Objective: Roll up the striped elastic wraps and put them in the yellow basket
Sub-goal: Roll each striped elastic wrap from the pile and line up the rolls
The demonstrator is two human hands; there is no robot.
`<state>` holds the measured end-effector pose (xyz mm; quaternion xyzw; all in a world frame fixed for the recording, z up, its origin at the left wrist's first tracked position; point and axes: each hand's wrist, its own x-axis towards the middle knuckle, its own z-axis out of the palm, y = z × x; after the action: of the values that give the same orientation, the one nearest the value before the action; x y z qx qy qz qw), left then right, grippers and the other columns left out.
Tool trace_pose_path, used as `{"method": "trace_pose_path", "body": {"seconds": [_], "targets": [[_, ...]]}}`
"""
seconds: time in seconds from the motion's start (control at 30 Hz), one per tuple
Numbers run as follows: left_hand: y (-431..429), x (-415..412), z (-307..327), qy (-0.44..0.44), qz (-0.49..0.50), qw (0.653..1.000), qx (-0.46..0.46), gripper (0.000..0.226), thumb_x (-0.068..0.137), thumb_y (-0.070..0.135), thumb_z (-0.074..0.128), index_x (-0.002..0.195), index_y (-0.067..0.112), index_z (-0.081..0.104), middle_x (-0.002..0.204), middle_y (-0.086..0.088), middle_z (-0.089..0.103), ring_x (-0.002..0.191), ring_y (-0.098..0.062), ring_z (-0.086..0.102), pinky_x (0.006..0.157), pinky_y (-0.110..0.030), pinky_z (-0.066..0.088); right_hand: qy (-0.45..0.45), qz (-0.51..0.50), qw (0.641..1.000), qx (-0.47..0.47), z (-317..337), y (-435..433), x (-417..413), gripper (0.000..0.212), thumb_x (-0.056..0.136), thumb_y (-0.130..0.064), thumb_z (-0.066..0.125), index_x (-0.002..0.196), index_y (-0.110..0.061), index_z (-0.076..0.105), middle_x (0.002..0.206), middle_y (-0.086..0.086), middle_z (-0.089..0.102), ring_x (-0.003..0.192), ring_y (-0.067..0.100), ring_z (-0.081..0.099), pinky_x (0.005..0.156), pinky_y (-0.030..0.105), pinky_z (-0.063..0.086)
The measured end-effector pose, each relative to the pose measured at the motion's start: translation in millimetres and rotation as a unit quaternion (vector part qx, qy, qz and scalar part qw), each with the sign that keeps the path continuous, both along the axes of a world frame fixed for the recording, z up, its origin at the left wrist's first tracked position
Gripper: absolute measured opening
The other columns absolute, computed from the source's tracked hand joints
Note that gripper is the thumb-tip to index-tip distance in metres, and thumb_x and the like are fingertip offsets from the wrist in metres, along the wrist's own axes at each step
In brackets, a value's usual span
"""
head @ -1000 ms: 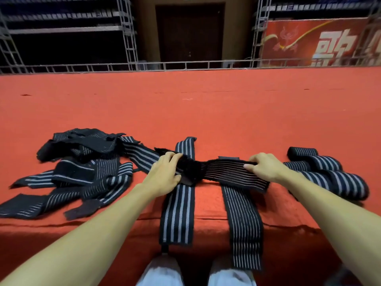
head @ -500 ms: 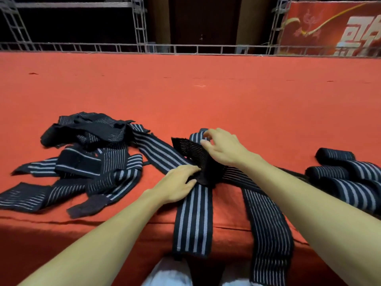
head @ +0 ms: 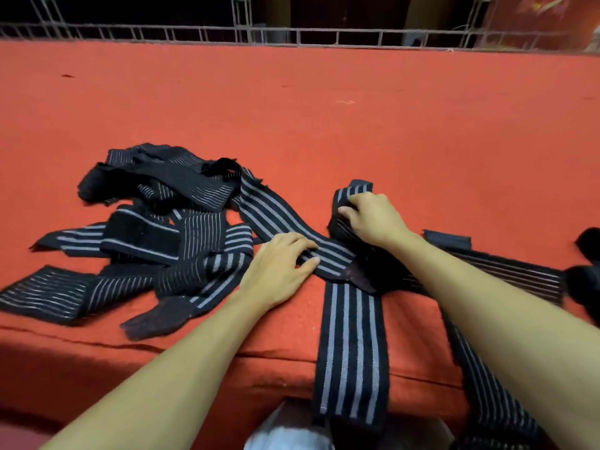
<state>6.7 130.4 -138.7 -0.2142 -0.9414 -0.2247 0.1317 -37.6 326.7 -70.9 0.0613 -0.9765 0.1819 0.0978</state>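
Black elastic wraps with grey stripes lie on a red carpeted platform (head: 357, 118). A tangled pile of wraps (head: 156, 228) sits at the left. One broad-striped wrap (head: 352, 345) runs toward me and hangs over the platform's front edge. A second broad-striped wrap (head: 276, 212) lies diagonally from the pile across it. My left hand (head: 279, 267) rests on this diagonal wrap, fingers bent over it. My right hand (head: 370, 217) holds down a bunched, fine-striped wrap end (head: 339, 228) on top of the first wrap. No yellow basket is in view.
Another fine-striped wrap (head: 493, 394) hangs over the front edge at the right. Dark rolled wraps (head: 584, 277) show at the right border. A metal truss rail (head: 292, 35) runs along the platform's far edge. My knees (head: 285, 436) are below the edge.
The view has tilted down and moved in. My right hand has moved from the right side across to the middle and now bunches the fine-striped wrap end. My left hand shifted onto the diagonal wrap.
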Motion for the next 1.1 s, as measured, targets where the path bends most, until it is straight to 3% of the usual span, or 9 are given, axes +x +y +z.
{"method": "trace_pose_path", "body": {"seconds": [0.23, 0.43, 0.5, 0.6, 0.63, 0.73, 0.9, 1.03, 1.1], "targets": [[3, 5, 4, -0.012, 0.015, 1.000, -0.013, 0.032, 0.097, 0.046, 0.046, 0.123, 0.031, 0.057, 0.125, 0.014, 0.054, 0.123, -0.008, 0.041, 0.103, -0.032, 0.031, 0.017, -0.105, 0.967, -0.230, -47, 59, 15, 0.030, 0.099, -0.025, 0.052, 0.086, -0.001, 0.066, 0.088, 0.017, 0.069, 0.085, 0.031, 0.062, 0.065, 0.031, 0.033], [2, 5, 4, -0.018, 0.015, 1.000, -0.012, 0.031, 0.097, 0.047, 0.045, 0.122, 0.033, 0.057, 0.123, 0.016, 0.053, 0.122, -0.008, 0.042, 0.104, -0.034, 0.033, 0.067, -0.168, 0.913, -0.365, -52, 64, 13, 0.035, 0.100, -0.022, 0.050, 0.067, -0.012, 0.049, 0.066, 0.003, 0.053, 0.068, 0.021, 0.047, 0.062, 0.033, 0.031], [2, 4, 4, -0.020, 0.018, 1.000, -0.013, 0.031, 0.096, 0.047, 0.046, 0.122, 0.033, 0.056, 0.123, 0.016, 0.053, 0.122, -0.008, 0.042, 0.105, -0.037, 0.035, 0.067, -0.204, 0.869, -0.446, -51, 65, 10, 0.031, 0.099, -0.022, 0.050, 0.071, -0.011, 0.053, 0.071, 0.005, 0.054, 0.069, 0.019, 0.048, 0.064, 0.033, 0.036], [2, 4, 4, -0.019, 0.016, 1.000, -0.014, 0.029, 0.097, 0.046, 0.047, 0.121, 0.033, 0.057, 0.121, 0.016, 0.053, 0.121, -0.008, 0.043, 0.104, -0.037, 0.035, 0.085, -0.265, 0.763, -0.583, -34, 82, 5, 0.032, 0.098, -0.023, 0.053, 0.067, -0.014, 0.051, 0.074, 0.002, 0.054, 0.079, 0.018, 0.052, 0.072, 0.036, 0.044], [2, 4, 4, -0.018, 0.016, 1.000, -0.014, 0.029, 0.097, 0.046, 0.047, 0.120, 0.033, 0.057, 0.121, 0.016, 0.053, 0.121, -0.008, 0.043, 0.103, -0.036, 0.035, 0.086, -0.263, 0.753, -0.597, -25, 89, 6, 0.032, 0.098, -0.023, 0.053, 0.067, -0.015, 0.051, 0.075, 0.002, 0.055, 0.080, 0.019, 0.052, 0.073, 0.037, 0.045], [4, 3, 4, -0.027, 0.026, 0.999, -0.021, 0.028, 0.097, 0.044, 0.047, 0.121, 0.032, 0.058, 0.123, 0.014, 0.054, 0.121, -0.009, 0.043, 0.102, -0.034, 0.035, 0.095, -0.213, 0.758, -0.609, 3, 97, 17, 0.026, 0.099, -0.023, 0.051, 0.074, -0.018, 0.055, 0.080, 0.004, 0.059, 0.077, 0.019, 0.056, 0.070, 0.035, 0.047], [19, 8, 7, -0.057, 0.063, 0.995, -0.050, 0.029, 0.099, 0.034, 0.045, 0.124, 0.024, 0.056, 0.128, 0.003, 0.055, 0.119, -0.018, 0.051, 0.099, -0.036, 0.041, 0.157, -0.223, 0.714, -0.645, 45, 104, 46, 0.029, 0.097, -0.023, 0.054, 0.069, -0.017, 0.047, 0.072, 0.002, 0.047, 0.074, 0.019, 0.045, 0.066, 0.035, 0.037], [38, 9, 32, -0.141, 0.119, 0.981, -0.064, 0.030, 0.096, 0.022, 0.048, 0.123, 0.022, 0.060, 0.132, -0.003, 0.060, 0.121, -0.026, 0.055, 0.101, -0.035, 0.042, 0.154, -0.165, 0.755, -0.615, 77, 115, 80, 0.036, 0.094, -0.024, 0.055, 0.094, 0.012, 0.053, 0.082, 0.007, 0.052, 0.076, 0.020, 0.048, 0.068, 0.037, 0.039], [59, 19, 52, -0.166, 0.112, 0.978, 0.051, 0.030, 0.095, 0.016, 0.047, 0.120, 0.019, 0.064, 0.124, -0.001, 0.064, 0.115, -0.022, 0.059, 0.094, -0.026, 0.042, 0.148, -0.141, 0.774, -0.599, 91, 117, 99, 0.029, 0.097, -0.020, 0.054, 0.095, 0.009, 0.058, 0.083, 0.006, 0.057, 0.076, 0.019, 0.053, 0.069, 0.035, 0.044]]}}
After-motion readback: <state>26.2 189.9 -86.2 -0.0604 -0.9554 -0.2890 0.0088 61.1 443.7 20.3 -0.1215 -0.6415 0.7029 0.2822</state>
